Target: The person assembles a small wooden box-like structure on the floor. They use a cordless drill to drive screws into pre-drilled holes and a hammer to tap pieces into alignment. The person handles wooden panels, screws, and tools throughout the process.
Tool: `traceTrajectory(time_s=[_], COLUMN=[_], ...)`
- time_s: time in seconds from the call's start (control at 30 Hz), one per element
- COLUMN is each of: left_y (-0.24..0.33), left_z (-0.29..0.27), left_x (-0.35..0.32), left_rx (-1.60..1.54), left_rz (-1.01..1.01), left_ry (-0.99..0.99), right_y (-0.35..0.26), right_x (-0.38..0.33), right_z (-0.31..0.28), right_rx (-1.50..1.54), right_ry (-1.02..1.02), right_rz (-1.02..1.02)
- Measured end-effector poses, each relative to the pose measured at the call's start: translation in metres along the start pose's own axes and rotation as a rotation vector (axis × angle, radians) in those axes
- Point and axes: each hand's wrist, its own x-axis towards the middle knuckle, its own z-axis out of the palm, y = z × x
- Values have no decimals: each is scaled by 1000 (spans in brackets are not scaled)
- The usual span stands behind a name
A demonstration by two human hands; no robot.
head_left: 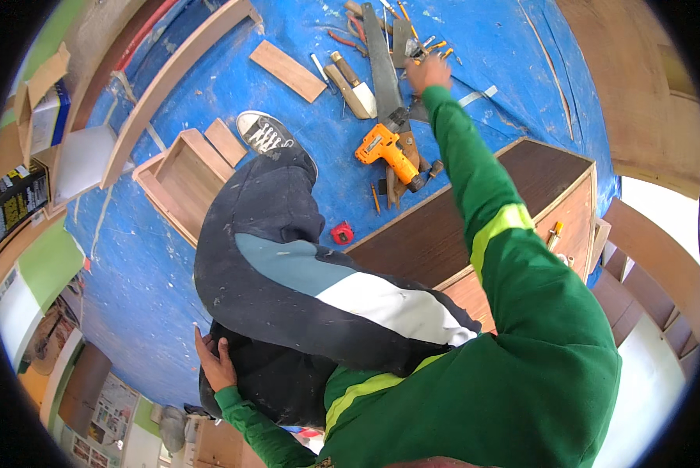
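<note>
My right hand [429, 74] reaches out to the tools on the blue sheet. Its fingers curl down beside a small greyish bundle [414, 49]; what they grip, if anything, is hidden. A handsaw [384, 74] lies just left of that hand, its wooden handle partly under an orange cordless drill [390, 154]. Low on the left, my left hand [216, 360] rests against my dark-trousered leg with thumb and fingers apart, holding nothing. Chisel-like tools with yellow handles [443, 51] lie past the right hand.
A brown wooden cabinet [474, 210] lies at the right. Nearer my leg are a red tape measure [342, 232] and an open wooden drawer box [180, 181]. A loose board [287, 71], a wooden plane [351, 87] and red-handled pliers [348, 42] lie farther off.
</note>
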Motion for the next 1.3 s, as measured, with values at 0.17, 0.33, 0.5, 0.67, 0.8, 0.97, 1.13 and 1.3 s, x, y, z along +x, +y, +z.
traceTrajectory(time_s=[0.17, 0.33, 0.5, 0.67, 0.8, 0.97, 1.13, 1.3], left_y=[-11, -9, 5, -1, 3, 23, 18, 21], left_z=[6, 4, 4, 5, 0, -1, 3, 6], left_x=[25, 26, 25, 37, 44, 35, 35, 26], left_rx=[221, 228, 258, 186, 129, 77, 9, -43], left_rz=[80, 119, 48, 34, 9, -51, -36, -2], left_ry=[-77, -46, -69, -86, -114, -85, -94, -65], right_y=[15, -13, -53, -41, -34, -46, -22, -40], right_x=[181, 253, 233, 274, 241, 144, 121, 137], right_z=[17, 27, 60, 74, 29, -28, -67, -122], right_rx=[187, 2, -813, -1119, -668, -266, -69, 1113], right_ry=[172, -275, -547, -501, -476, -168, 312, 265], right_rz=[-209, -452, -905, -1005, -684, -640, -779, -291])
